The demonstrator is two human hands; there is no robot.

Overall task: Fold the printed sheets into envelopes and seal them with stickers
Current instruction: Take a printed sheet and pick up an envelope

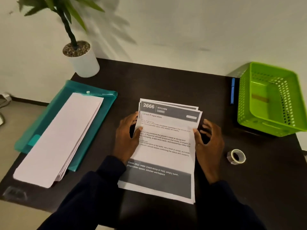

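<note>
A: What sits in the middle of the dark table (166,77)?

B: A small pile of white printed paper sheets (163,146) with grey bands and black words. The top sheet says "2666 KITCHEN" and "Cereal Preparation".

A: What are the hands doing?

B: The left hand (127,138) holds the left edge of the pile, thumb on top of the paper. The right hand (207,141) holds the right edge. Its thumb pinches the paper and its other fingers are bent and spread out beside the pile. Both arms wear dark sleeves (93,188).

A: What is left of the pile?

B: A stack of long plain white envelopes (58,138). It lies on a flat teal plastic folder (99,110). Behind the folder stands a green leafy plant in a white pot (83,58).

A: And right of the pile?

B: Close to the right hand is a little roll of clear stickers (236,156), lying on the table. Farther right and back is a bright green plastic basket with holes (269,98). A blue pen (232,90) lies just beside the basket, on the side nearer the pile.
</note>
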